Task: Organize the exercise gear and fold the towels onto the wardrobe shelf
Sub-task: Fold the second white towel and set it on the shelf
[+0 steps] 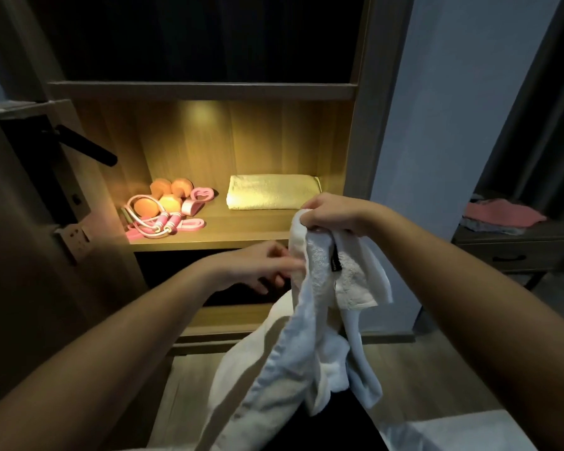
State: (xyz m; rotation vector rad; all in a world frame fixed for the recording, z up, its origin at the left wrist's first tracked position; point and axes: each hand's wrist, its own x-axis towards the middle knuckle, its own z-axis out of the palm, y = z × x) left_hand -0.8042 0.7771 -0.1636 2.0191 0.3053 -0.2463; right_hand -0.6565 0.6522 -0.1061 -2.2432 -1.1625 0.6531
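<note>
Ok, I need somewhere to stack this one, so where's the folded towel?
In the head view the folded towel lies on the right side of the lit shelf, right of the dumbbells and just beyond the right hand.

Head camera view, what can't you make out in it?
All in the head view:
1. Upper wardrobe compartment: unlit, contents lost in darkness.
2. Black label on the white towel: print too small to read.
3. Left hand: motion-blurred, so whether it pinches the towel is unclear.
4. Towel's lower end: cut off by the bottom edge.
5. Pink cloth on the side table: dim, kind unclear.
</note>
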